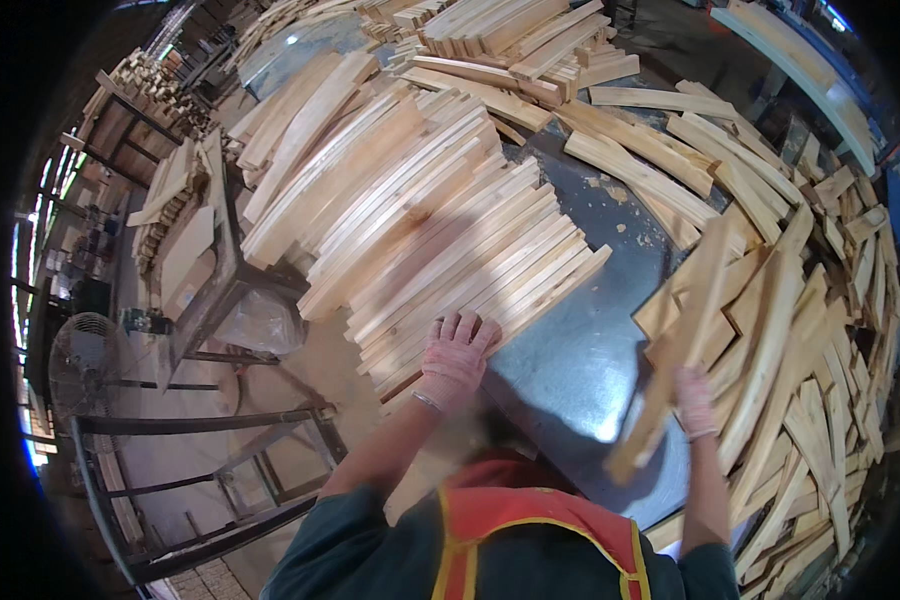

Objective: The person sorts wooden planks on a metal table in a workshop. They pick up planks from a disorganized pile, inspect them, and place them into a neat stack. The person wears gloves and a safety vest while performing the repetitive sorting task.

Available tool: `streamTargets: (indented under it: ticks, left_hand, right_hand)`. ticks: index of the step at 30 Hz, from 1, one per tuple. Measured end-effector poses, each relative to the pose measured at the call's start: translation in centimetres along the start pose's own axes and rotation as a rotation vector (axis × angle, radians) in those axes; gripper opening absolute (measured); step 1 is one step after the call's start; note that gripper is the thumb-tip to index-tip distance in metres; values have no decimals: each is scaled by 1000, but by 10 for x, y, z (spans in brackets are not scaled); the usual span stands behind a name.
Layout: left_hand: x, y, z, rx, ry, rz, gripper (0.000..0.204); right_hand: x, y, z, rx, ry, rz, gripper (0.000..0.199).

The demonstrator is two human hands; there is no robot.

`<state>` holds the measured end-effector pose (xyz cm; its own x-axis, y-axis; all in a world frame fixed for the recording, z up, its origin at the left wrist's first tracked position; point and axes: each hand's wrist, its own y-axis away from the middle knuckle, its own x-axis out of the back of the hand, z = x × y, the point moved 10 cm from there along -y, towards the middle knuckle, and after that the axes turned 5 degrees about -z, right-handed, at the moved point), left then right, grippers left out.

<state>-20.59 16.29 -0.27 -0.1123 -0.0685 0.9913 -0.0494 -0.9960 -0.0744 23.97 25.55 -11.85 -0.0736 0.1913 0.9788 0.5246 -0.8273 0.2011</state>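
My left hand (457, 357), in a pale pink glove, lies with its fingers stretched over the near end of a row of wooden slats (470, 250). These light slats are packed side by side on the metal table. On the right, my right hand (696, 402), also gloved, grips the side of a wooden board (682, 335). The board slants upward and to the right, and it is smeared by motion. Part of that hand's grip is hidden or blurred. Beneath and beside the board are more loose boards (762, 350).
A shiny metal tabletop (580, 345) shows between the row and the loose pile. Scattered boards (640, 175) and further stacks (490, 30) cover its far side. At left stand a metal frame (200, 425), a fan (85, 355) and a rack of wood (175, 190).
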Motion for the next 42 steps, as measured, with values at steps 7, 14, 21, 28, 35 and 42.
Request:
streamTargets:
  ticks: [7, 14, 21, 28, 35, 42]
  left_hand:
    - [-7, 109, -137, 430, 148, 109, 75]
    - [-32, 249, -253, 1004, 610, 189, 73]
    - [-128, 244, -156, 847, 2201, -277, 52]
    - [-148, 234, -145, 937, 2269, -196, 36]
    - [6, 208, -166, 996, 1760, -136, 63]
    - [33, 194, -92, 1413, 2601, 253, 96]
  right_hand:
    - [35, -85, -271, -250, -1377, -291, 74]
    - [-3, -85, -142, -620, -1808, 164, 11]
    - [-48, -4, 15, -590, -2209, 335, 16]
    - [-8, -71, -212, -433, -1824, -268, 64]
    - [15, -126, -261, -439, -1685, -210, 82]
    - [1, -127, -263, -396, -1716, -231, 83]
